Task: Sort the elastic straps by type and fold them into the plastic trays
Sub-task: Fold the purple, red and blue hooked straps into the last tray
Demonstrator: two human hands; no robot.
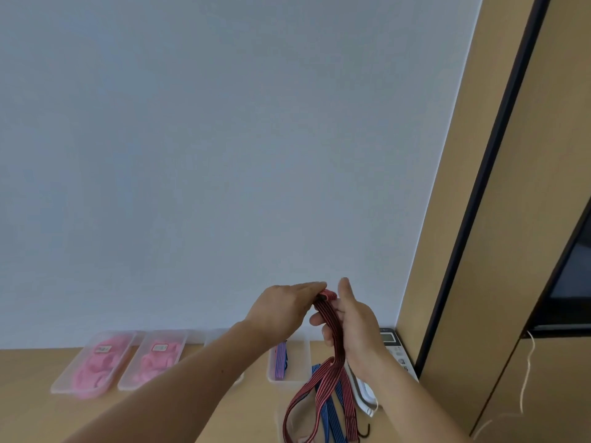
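Note:
I hold a red elastic strap [332,334] with black stripes up in front of the wall. My left hand [283,311] pinches its folded top end. My right hand [355,330] grips the bundled lengths just below, fingers curled round them. The strap's loops hang down to the wooden table [224,407], ending near a black hook [366,433]. A blue strap [329,410] lies on the table beneath the red loops. A clear tray [300,356] behind my hands holds a folded purple-and-blue strap [280,359].
Two clear trays [92,362] [153,359] filled with pink straps sit at the left along the wall. Another clear tray [217,337] is mostly hidden behind my left forearm. A white desk phone [391,346] stands at the right by a wooden cabinet [479,251].

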